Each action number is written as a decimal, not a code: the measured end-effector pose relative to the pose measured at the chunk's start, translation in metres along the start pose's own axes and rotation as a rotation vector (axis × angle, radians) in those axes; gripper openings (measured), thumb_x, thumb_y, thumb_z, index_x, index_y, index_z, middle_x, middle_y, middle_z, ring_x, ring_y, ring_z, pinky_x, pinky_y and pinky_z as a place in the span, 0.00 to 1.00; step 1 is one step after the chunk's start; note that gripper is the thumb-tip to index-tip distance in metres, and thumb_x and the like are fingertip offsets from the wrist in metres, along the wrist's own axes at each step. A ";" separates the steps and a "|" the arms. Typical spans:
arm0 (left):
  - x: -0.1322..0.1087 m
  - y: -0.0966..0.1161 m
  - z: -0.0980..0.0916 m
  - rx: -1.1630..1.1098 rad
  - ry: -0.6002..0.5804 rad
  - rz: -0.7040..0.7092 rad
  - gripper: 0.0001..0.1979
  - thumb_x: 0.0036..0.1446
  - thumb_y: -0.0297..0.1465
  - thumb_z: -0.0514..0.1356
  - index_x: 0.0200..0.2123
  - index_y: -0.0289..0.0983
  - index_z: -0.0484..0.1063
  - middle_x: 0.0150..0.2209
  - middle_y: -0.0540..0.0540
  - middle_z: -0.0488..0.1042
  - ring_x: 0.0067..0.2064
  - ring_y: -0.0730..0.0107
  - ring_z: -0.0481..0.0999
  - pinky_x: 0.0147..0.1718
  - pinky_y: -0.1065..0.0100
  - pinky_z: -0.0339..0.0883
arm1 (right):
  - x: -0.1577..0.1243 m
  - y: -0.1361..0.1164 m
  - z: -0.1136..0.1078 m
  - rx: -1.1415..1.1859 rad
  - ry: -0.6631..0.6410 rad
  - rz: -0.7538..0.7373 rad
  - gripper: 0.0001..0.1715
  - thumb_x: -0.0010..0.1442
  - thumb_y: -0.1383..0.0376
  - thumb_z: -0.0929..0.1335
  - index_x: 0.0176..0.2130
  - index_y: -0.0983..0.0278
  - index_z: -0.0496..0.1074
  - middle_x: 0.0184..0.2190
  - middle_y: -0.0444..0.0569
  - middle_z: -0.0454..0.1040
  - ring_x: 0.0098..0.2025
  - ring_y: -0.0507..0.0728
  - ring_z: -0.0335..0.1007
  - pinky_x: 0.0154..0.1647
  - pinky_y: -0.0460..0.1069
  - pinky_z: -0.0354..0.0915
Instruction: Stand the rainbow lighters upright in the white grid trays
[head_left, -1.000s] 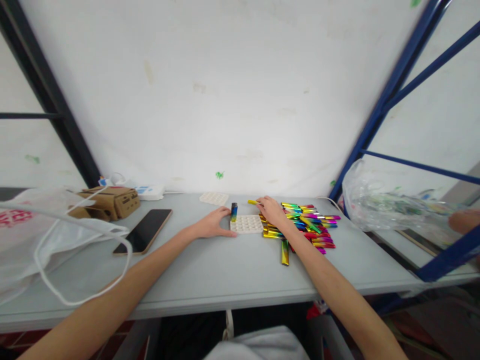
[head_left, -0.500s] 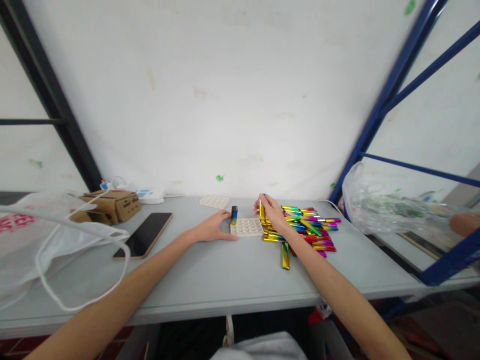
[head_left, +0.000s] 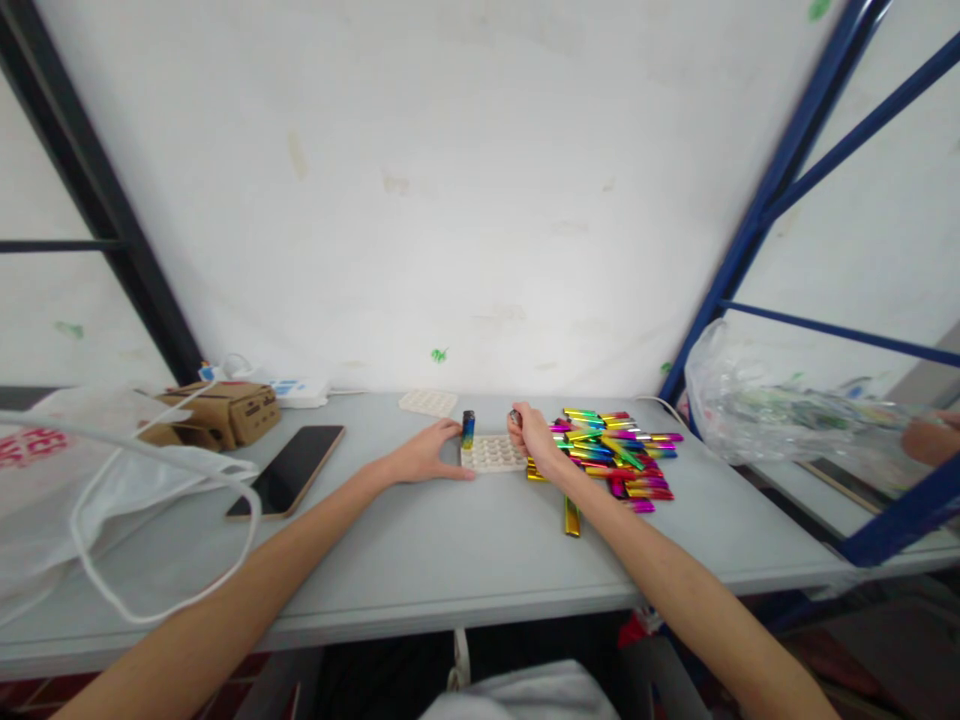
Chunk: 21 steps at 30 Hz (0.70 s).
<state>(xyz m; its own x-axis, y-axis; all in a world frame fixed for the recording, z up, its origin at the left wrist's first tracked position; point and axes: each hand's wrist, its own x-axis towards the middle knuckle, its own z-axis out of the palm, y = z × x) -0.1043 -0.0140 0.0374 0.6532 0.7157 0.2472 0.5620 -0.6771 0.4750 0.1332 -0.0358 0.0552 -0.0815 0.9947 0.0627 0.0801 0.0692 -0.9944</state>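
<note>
A shiny blue-and-yellow lighter (head_left: pixel 468 431) stands upright in the left back part of a white tray (head_left: pixel 491 456) with rows of holes. My left hand (head_left: pixel 426 453) lies at the tray's left end, thumb along the front corner and fingers spread toward the back, close beside the standing lighter. Over the tray's right end, my right hand (head_left: pixel 534 436) is closed round a lighter whose metal top (head_left: pixel 515 418) pokes out above the fingers; its body is mostly hidden. Right of that hand spreads a loose pile of metallic multicoloured lighters (head_left: pixel 619 445).
Behind the tray lies a second white tray (head_left: pixel 428 402). A phone (head_left: pixel 289 470), a cardboard box (head_left: pixel 232 412), a power strip (head_left: pixel 300 391) and a white plastic bag (head_left: pixel 97 480) occupy the left. At right, another person's hand (head_left: pixel 930 440) is by a clear plastic bag (head_left: pixel 795 410).
My right hand has turned and shifted slightly left and down over the tray, and the lighter's yellow body is now covered by the fingers. My left hand has stayed put.
</note>
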 end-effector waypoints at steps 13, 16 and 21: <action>0.001 -0.004 0.002 -0.015 0.012 0.019 0.41 0.48 0.57 0.70 0.57 0.36 0.72 0.58 0.36 0.72 0.60 0.45 0.72 0.62 0.54 0.64 | 0.002 0.013 0.000 -0.174 -0.085 -0.238 0.37 0.69 0.37 0.53 0.35 0.61 0.70 0.19 0.39 0.57 0.20 0.51 0.53 0.22 0.47 0.52; 0.002 -0.006 0.003 -0.028 0.011 0.026 0.40 0.48 0.56 0.71 0.57 0.37 0.72 0.58 0.37 0.72 0.59 0.45 0.72 0.62 0.54 0.64 | 0.002 0.016 0.001 -0.332 -0.071 -0.403 0.31 0.70 0.41 0.57 0.43 0.62 0.72 0.28 0.43 0.69 0.30 0.54 0.67 0.32 0.48 0.63; 0.001 -0.005 0.003 -0.052 0.008 0.033 0.41 0.49 0.55 0.71 0.59 0.36 0.71 0.59 0.36 0.72 0.59 0.45 0.73 0.62 0.53 0.64 | 0.000 0.013 0.002 -0.514 -0.051 -0.618 0.22 0.67 0.47 0.67 0.39 0.63 0.75 0.38 0.51 0.76 0.41 0.57 0.72 0.42 0.50 0.67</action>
<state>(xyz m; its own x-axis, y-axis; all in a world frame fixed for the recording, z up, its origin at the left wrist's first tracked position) -0.1052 -0.0098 0.0329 0.6668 0.6944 0.2706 0.5128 -0.6910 0.5096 0.1320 -0.0355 0.0420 -0.3050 0.7615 0.5720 0.4515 0.6444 -0.6172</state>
